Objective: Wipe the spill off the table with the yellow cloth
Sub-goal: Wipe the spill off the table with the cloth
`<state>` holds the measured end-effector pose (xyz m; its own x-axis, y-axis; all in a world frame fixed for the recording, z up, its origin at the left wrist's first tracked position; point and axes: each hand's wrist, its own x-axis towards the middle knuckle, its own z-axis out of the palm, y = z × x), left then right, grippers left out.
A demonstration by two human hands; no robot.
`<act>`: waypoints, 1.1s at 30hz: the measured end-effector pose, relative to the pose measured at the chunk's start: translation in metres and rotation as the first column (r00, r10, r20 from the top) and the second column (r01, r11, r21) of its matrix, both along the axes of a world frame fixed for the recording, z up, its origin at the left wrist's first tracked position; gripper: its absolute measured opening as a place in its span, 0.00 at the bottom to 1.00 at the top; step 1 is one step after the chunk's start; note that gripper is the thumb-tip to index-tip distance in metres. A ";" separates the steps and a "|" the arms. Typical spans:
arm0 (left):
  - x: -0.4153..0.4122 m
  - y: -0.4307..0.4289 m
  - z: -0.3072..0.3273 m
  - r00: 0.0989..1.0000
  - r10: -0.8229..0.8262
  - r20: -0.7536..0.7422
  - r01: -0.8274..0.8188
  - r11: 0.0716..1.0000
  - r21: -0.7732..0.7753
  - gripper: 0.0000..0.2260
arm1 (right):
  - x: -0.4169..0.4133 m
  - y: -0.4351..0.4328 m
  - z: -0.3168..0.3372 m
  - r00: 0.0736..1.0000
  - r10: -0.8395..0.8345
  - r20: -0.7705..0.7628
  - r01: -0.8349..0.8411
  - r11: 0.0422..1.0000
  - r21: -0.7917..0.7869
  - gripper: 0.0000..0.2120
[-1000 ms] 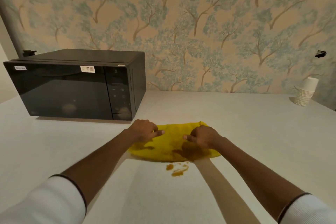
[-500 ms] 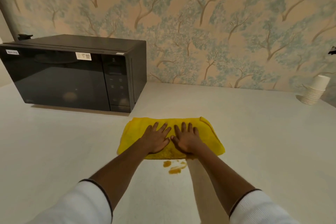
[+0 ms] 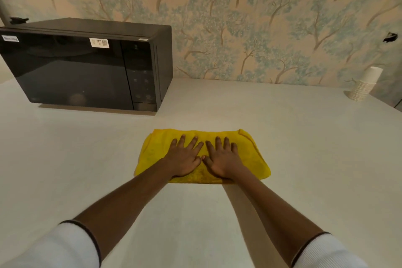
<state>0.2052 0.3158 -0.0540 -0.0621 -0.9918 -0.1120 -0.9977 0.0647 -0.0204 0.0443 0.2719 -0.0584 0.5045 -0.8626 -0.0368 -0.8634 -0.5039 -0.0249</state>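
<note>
The yellow cloth (image 3: 252, 154) lies folded flat on the white table (image 3: 87, 169), in the middle of the view. My left hand (image 3: 185, 159) and my right hand (image 3: 221, 160) rest palm-down on it, side by side, with fingers spread and thumbs almost touching. Both press on the cloth without gripping it. No brown spill shows on the table around the cloth; whatever lies under the cloth is hidden.
A black microwave (image 3: 76, 67) stands at the back left against the patterned wall. A leaning stack of white paper cups (image 3: 365, 85) stands at the far right near the table's edge.
Both hands went from pinching the cloth to lying flat on it, then slid it toward me over the brown spots, which no longer show.
</note>
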 end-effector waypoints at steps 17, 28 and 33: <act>-0.067 0.030 -0.002 0.986 -0.165 -0.008 0.165 0.985 -0.054 0.29 | -0.067 0.045 -0.004 0.973 -0.232 0.008 0.232 0.973 -0.015 0.36; -0.015 -0.047 0.000 0.998 -0.058 -0.015 0.057 0.998 -0.023 0.28 | -0.006 -0.038 0.001 0.974 -0.222 0.047 0.221 0.975 0.030 0.36; 0.017 -0.040 -0.002 1.000 0.006 0.000 -0.006 1.000 -0.024 0.28 | 0.028 -0.037 0.000 0.988 -0.147 0.037 0.147 0.989 0.014 0.35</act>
